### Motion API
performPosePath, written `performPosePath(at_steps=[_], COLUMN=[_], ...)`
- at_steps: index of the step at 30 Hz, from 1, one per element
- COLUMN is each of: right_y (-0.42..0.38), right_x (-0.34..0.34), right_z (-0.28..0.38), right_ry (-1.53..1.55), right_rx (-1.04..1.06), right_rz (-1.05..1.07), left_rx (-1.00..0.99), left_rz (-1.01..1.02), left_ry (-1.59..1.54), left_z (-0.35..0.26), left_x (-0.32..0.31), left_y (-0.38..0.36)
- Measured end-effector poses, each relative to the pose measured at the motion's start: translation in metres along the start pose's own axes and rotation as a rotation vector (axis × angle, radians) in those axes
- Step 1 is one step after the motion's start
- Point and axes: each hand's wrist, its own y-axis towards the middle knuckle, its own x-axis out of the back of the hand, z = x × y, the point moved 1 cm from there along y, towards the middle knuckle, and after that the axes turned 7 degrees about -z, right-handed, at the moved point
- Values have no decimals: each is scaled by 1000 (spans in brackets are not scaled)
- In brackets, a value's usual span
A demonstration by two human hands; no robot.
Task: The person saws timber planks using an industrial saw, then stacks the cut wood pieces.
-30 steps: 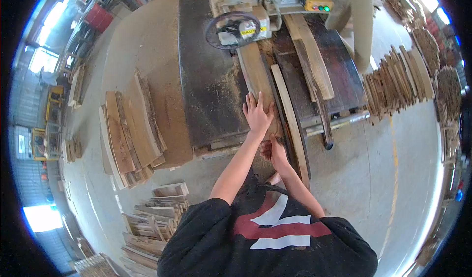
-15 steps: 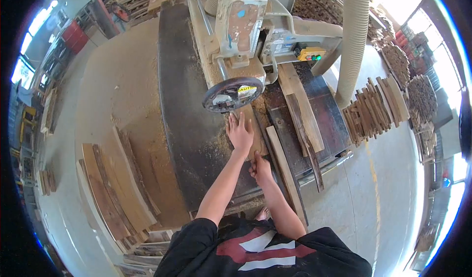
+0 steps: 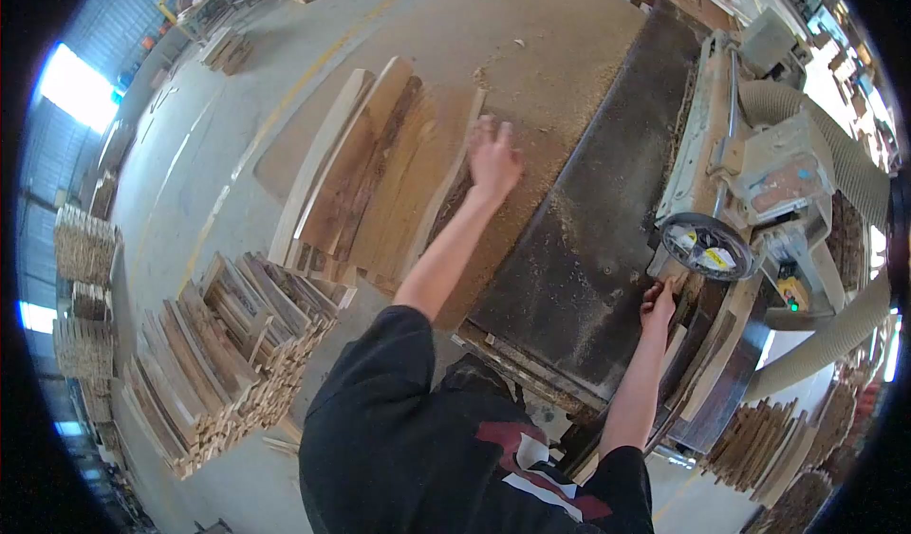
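My left hand (image 3: 495,162) is stretched out to the left over the stacked boards (image 3: 403,183), its slightly blurred fingers apart with nothing in them. It overlaps the edge of the outermost rough-edged board in this view. On the other side, my right hand (image 3: 657,304) has its fingers closed at the near end of a wooden board (image 3: 670,267). That board lies on the dark saw table (image 3: 588,249), and its far part is hidden beneath the machine. Just above my right hand is the black handwheel (image 3: 707,246) of the machine.
Sawdust covers the plywood surface (image 3: 546,88) left of the table. A large pile of wooden strips (image 3: 228,344) stands at lower left. Loose strips (image 3: 716,354) lie right of my right hand. Ribbed hoses (image 3: 835,330) run beside the machine (image 3: 778,174).
My left hand has left the board by the handwheel and swung left to the stacked boards. My right hand stays at the board's near end. The view has turned left.
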Motion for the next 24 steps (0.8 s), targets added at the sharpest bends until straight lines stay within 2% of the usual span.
performPosePath(at_steps=[1, 4, 6, 7, 9, 10, 11, 12, 15, 16, 17, 19, 20, 21, 24], right_y=[1, 31, 19, 13, 15, 12, 10, 3, -17, -23, -31, -47, -54, -58, -70], right_x=[-4, -4, -8, -7, -7, -9, -12, -15, -17, -15, -9, 1, 9, 18, 50], right_z=[6, -3, -6, -10, -13, -13, -14, -13, -20, -26, -32, -44, -50, -57, -80], right_ry=[3, 0, -20, -75, -120, -144, -146, -156, -191, -226, -212, -294, -214, -204, -79], right_rx=[-52, -26, 65, 127, 164, 205, 205, 233, 336, 409, 412, 606, 576, 578, 541], right_rz=[-35, -67, -108, -122, -118, -115, -108, -124, -124, -104, -118, -9, 47, 34, 101], left_rx=[36, 177, 30, 42, 203, 213, 140, 60, 27, 111, 95, 350, 252, 239, 418], left_rz=[-85, -149, -281, -282, -317, -317, -234, -152, -78, 52, 51, 203, 165, 170, 211], left_ry=[130, 203, 332, 343, 581, 588, 676, 758, 792, 640, 628, -13, 69, 61, 205], left_z=[12, 82, 120, 134, 157, 173, 191, 191, 158, 130, 119, 111, 134, 137, 117], left_x=[35, 99, 157, 185, 228, 232, 227, 231, 227, 242, 248, 253, 239, 230, 220], left_y=[-1, -26, -35, -33, -31, -40, -47, -45, -56, -51, -45, -40, -46, -51, -67])
